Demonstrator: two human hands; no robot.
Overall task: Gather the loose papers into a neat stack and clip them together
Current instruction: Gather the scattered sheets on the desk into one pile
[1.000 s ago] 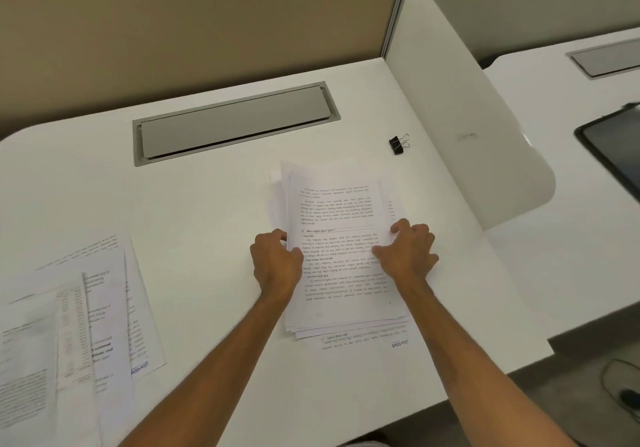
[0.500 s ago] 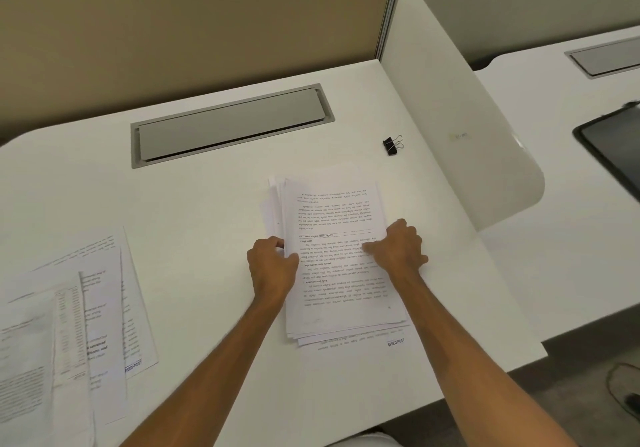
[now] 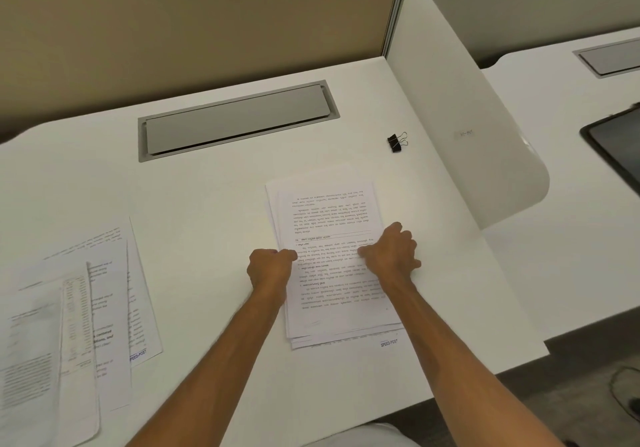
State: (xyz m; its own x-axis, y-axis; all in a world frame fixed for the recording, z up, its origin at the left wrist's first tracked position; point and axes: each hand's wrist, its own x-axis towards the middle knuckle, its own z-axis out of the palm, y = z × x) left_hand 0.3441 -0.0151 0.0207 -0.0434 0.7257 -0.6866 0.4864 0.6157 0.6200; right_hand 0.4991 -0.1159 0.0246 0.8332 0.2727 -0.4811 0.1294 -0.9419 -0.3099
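A stack of printed papers (image 3: 329, 211) lies on the white desk (image 3: 207, 204), right of centre, with a few lower sheets sticking out at its near and left edges. My left hand (image 3: 270, 268) is closed on the stack's left edge. My right hand (image 3: 391, 252) lies curled over the stack's right side, its fingers bent down at that edge. A black binder clip (image 3: 396, 141) sits on the desk beyond the stack, to the right, apart from both hands. More loose papers (image 3: 86, 308) lie fanned out at the desk's left.
A grey cable hatch (image 3: 239, 119) is set into the desk behind the stack. A white curved divider (image 3: 460, 117) stands along the desk's right side. Beyond it, a dark tablet (image 3: 616, 148) lies on the neighbouring desk. A tan partition (image 3: 173, 31) closes the back.
My right hand has slid left across the top sheet, and the sheets sit closer together along the stack's far edge. My left hand has stayed at the left edge.
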